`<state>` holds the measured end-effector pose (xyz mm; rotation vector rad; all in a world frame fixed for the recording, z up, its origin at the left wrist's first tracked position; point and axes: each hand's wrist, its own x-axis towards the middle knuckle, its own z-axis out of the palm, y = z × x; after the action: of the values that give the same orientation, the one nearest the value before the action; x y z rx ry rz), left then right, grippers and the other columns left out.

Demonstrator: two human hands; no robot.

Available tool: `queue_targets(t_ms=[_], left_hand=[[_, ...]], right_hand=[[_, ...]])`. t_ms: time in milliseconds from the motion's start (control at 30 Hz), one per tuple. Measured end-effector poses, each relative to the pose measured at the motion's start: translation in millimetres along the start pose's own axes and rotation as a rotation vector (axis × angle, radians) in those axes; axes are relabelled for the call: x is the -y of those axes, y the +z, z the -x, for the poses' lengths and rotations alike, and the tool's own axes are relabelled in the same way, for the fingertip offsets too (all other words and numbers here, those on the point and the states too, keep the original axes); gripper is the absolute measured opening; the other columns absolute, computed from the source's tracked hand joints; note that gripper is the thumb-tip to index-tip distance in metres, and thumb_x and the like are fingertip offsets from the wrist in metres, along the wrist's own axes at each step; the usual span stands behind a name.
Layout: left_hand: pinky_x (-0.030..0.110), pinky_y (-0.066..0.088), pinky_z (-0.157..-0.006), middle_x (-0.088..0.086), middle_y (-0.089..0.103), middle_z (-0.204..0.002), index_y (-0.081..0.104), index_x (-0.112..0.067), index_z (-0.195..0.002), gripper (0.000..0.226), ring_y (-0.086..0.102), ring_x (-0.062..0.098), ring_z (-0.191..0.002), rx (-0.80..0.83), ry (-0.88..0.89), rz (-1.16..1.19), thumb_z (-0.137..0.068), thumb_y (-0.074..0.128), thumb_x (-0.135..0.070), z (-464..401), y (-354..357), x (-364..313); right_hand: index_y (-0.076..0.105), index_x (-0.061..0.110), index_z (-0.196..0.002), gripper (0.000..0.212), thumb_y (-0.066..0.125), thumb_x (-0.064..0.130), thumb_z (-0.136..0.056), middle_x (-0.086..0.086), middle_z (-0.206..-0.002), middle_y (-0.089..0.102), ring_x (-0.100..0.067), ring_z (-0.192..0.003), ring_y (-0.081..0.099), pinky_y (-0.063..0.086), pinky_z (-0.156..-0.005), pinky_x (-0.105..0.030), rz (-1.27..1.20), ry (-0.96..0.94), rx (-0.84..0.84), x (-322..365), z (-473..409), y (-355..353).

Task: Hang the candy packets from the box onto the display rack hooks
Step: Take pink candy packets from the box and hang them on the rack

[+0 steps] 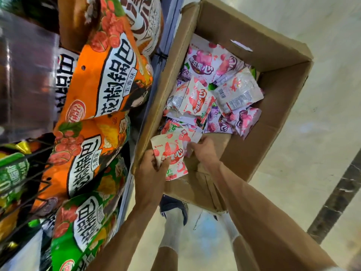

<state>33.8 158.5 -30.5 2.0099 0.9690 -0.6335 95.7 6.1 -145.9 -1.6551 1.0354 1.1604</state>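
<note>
A strawberry packet (172, 153) is being pinched in the left hand (150, 173); the right hand (205, 148), its grip unclear, is being guided to the next packet (190, 136)—header holes should be kept aligned.

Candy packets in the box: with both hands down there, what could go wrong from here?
The left hand pinches the red-and-white packet by one edge only, so it may slip back into the cardboard box. The right hand reaches into a jumbled pile of packets and might lift several at once. The big snack bags hang close beside the box and could get knocked.
</note>
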Motion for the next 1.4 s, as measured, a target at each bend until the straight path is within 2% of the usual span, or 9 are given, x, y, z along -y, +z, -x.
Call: queue_targets(t_ms=[200, 333, 400, 500, 667, 833, 967, 1300, 1400], left_hand=[[0.020, 0.058, -0.077, -0.005, 0.068, -0.131, 0.058, -0.020, -0.129, 0.040, 0.068, 0.013, -0.113, -0.015, 0.027, -0.002, -0.094, 0.068, -0.036, -0.9, 2.0, -0.5], [0.036, 0.062, -0.083, -0.004, 0.068, -0.131, 0.057, -0.021, -0.126, 0.037, 0.067, 0.017, -0.117, -0.014, 0.014, 0.013, -0.094, 0.069, -0.035, -4.2, 5.0, -0.2], [0.035, 0.062, -0.083, -0.005, 0.069, -0.128, 0.058, -0.021, -0.124, 0.033, 0.068, 0.017, -0.116, 0.002, 0.015, 0.054, -0.095, 0.069, -0.031, -7.3, 6.4, -0.4], [0.045, 0.063, -0.085, -0.006, 0.071, -0.124, 0.059, -0.021, -0.121, 0.030, 0.069, 0.015, -0.113, 0.014, 0.022, 0.085, -0.095, 0.070, -0.031, -12.4, 7.8, 3.8], [0.042, 0.063, -0.083, -0.007, 0.071, -0.122, 0.058, -0.022, -0.119, 0.027, 0.069, 0.013, -0.112, 0.026, 0.044, 0.060, -0.096, 0.070, -0.030, -17.2, 12.7, 5.1], [0.041, 0.063, -0.084, -0.007, 0.070, -0.124, 0.057, -0.024, -0.121, 0.028, 0.069, 0.015, -0.115, 0.024, 0.069, 0.060, -0.096, 0.069, -0.030, -19.9, 16.7, 7.8], [0.045, 0.062, -0.086, -0.009, 0.070, -0.125, 0.056, -0.028, -0.121, 0.029, 0.068, 0.014, -0.116, 0.037, 0.044, 0.098, -0.096, 0.070, -0.032, -20.1, 17.0, 6.6], [0.048, 0.063, -0.083, 0.000, 0.073, -0.124, 0.059, -0.020, -0.123, 0.034, 0.071, 0.017, -0.111, 0.071, -0.075, 0.204, -0.093, 0.074, -0.023, 14.0, -5.6, -27.7], [0.035, 0.064, -0.074, -0.005, 0.074, -0.116, 0.061, -0.025, -0.118, 0.027, 0.073, 0.009, -0.101, 0.092, -0.093, 0.265, -0.094, 0.073, -0.019, 39.0, -26.9, -52.1]], right_hand=[[0.058, 0.016, -0.129, 0.026, 0.060, 0.017, -0.103, 0.002, -0.115, 0.073, -0.014, -0.092, 0.075, 0.063, -0.070, -0.028, -0.042, -0.073, -0.001, 10.8, 6.8, -25.1], [0.060, 0.011, -0.126, 0.024, 0.057, 0.008, -0.102, -0.007, -0.111, 0.072, -0.014, -0.091, 0.072, 0.059, -0.068, -0.018, -0.064, -0.200, -0.195, 31.3, -3.9, -67.8], [0.053, 0.013, -0.137, 0.035, 0.058, 0.010, -0.102, -0.001, -0.124, 0.066, -0.013, -0.109, 0.069, 0.059, -0.080, -0.021, -0.106, -0.247, -0.208, 34.5, -3.1, -78.1], [0.039, 0.019, -0.150, 0.054, 0.060, 0.009, -0.101, 0.009, -0.130, 0.059, 0.000, -0.107, 0.062, 0.054, -0.076, -0.009, -0.109, -0.261, -0.245, 23.3, 6.5, -70.8], [0.038, 0.018, -0.148, 0.069, 0.075, 0.024, -0.090, -0.006, -0.141, 0.051, -0.029, -0.132, 0.053, 0.043, -0.115, -0.050, -0.116, -0.023, -0.371, -19.7, -4.0, -33.9], [0.039, 0.010, -0.144, 0.073, 0.080, 0.029, -0.087, -0.013, -0.140, 0.052, -0.036, -0.130, 0.053, 0.044, -0.112, -0.053, -0.276, 0.167, -0.405, -24.2, -25.7, -14.8], [0.036, 0.033, -0.150, 0.073, 0.076, 0.020, -0.090, 0.001, -0.134, 0.061, -0.024, -0.123, 0.061, 0.050, -0.107, -0.053, -0.467, 0.103, -0.320, -20.4, -24.1, -13.6], [0.055, 0.017, -0.130, 0.045, 0.075, 0.030, -0.092, 0.001, -0.121, 0.069, -0.024, -0.110, 0.070, 0.057, -0.098, -0.038, -0.371, 0.038, -0.095, -13.5, 93.1, -81.3], [0.057, 0.018, -0.130, 0.047, 0.076, 0.035, -0.091, 0.001, -0.126, 0.070, -0.024, -0.110, 0.071, 0.057, -0.100, -0.046, -0.302, 0.008, -0.048, -10.1, 138.5, -95.7]])
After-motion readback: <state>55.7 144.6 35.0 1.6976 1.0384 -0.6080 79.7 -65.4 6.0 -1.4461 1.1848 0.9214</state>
